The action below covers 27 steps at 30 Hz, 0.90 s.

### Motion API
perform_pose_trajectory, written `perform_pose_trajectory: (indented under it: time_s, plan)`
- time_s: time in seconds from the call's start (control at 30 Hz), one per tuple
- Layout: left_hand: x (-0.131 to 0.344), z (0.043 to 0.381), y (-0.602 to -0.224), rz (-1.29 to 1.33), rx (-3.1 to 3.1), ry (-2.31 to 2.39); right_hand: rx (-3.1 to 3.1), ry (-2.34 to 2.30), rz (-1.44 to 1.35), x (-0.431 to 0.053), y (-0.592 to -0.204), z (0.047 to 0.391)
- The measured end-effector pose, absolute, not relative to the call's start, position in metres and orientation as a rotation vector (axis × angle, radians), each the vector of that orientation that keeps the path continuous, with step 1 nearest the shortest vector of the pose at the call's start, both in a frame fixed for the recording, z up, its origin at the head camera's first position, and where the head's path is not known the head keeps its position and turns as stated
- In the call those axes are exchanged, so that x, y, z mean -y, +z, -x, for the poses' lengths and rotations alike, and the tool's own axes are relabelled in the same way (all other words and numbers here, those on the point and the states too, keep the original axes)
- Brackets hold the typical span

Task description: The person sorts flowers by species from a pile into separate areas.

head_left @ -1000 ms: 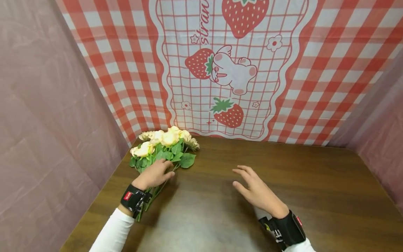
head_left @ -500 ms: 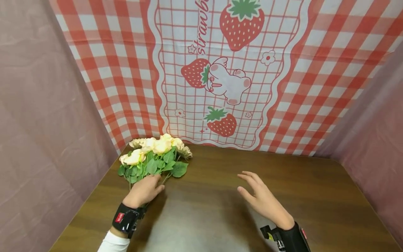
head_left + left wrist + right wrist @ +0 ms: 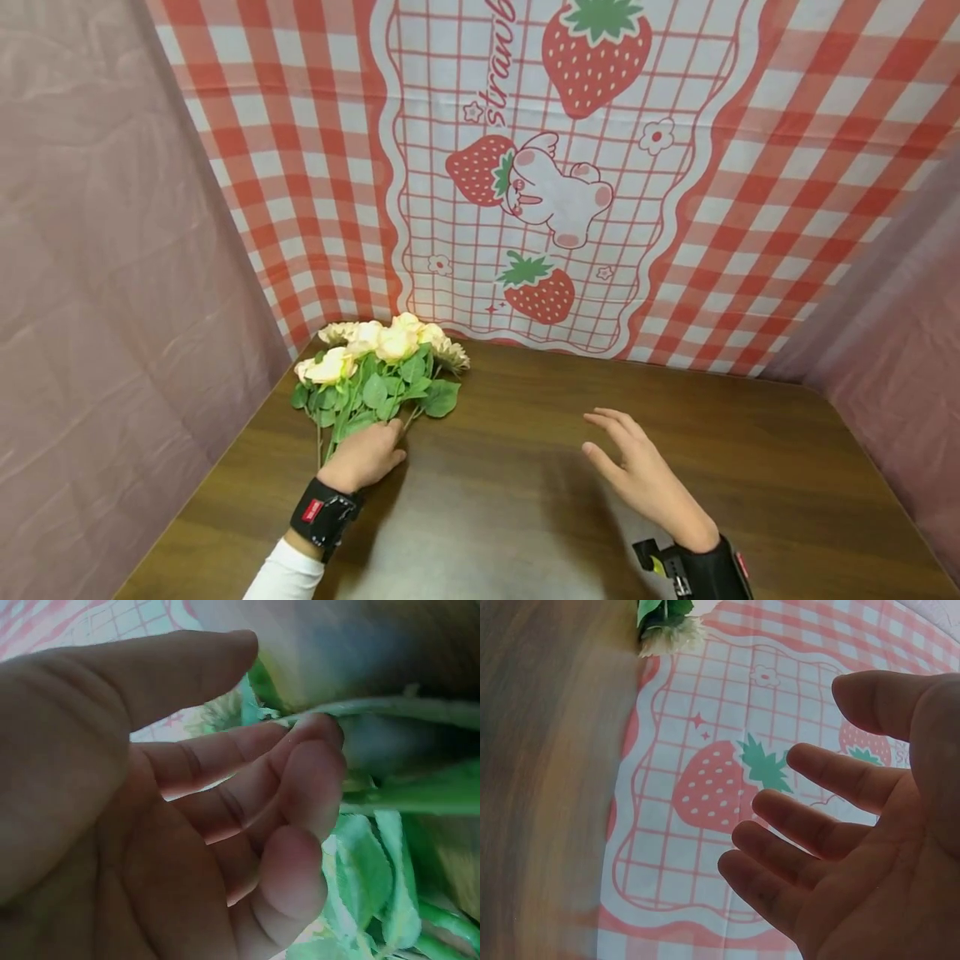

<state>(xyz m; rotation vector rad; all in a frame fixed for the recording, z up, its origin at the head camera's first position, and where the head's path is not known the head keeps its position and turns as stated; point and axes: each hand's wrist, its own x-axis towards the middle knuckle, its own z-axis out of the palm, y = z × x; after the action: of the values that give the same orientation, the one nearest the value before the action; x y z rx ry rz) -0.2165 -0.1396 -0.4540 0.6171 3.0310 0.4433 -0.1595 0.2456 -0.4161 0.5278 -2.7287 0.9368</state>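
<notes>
A bunch of cream flowers (image 3: 396, 343) with green leaves and stems (image 3: 420, 796) lies at the table's back left. My left hand (image 3: 363, 457) is over the stems, just below the leaves. In the left wrist view its fingers (image 3: 311, 787) are loosely bent with the thumb held apart, and a stem runs close by the fingertips; whether they touch it I cannot tell. My right hand (image 3: 651, 482) hovers above the table at the right, fingers spread and slightly bent, palm bare in the right wrist view.
Behind the brown wooden table (image 3: 510, 500) hangs a red-and-white checked cloth (image 3: 757, 208) with strawberry prints. Pinkish curtains (image 3: 97, 292) hang at both sides. Each wrist wears a black strap (image 3: 322, 512) with a small camera.
My left hand has shifted down along the stems and lower, its fingers bending more. My right hand has drifted slightly right and stays raised. The head view has tilted a little.
</notes>
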Motion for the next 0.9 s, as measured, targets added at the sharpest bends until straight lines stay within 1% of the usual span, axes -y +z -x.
perform_pose_trajectory:
  time_s: [0.1, 0.47, 0.9]
  plan:
    - [0.144, 0.215, -0.457, -0.573, -3.041, 0.431, 2.738, 0.936, -0.533, -0.244, -0.417, 0.160]
    - [0.138, 0.219, -0.464, -0.558, -3.179, 0.362, 2.693, 0.925, -0.540, -0.250, -0.411, 0.161]
    - [0.144, 0.220, -0.458, -0.541, -3.051, 0.602, 2.706, 0.920, -0.523, -0.254, -0.413, 0.161]
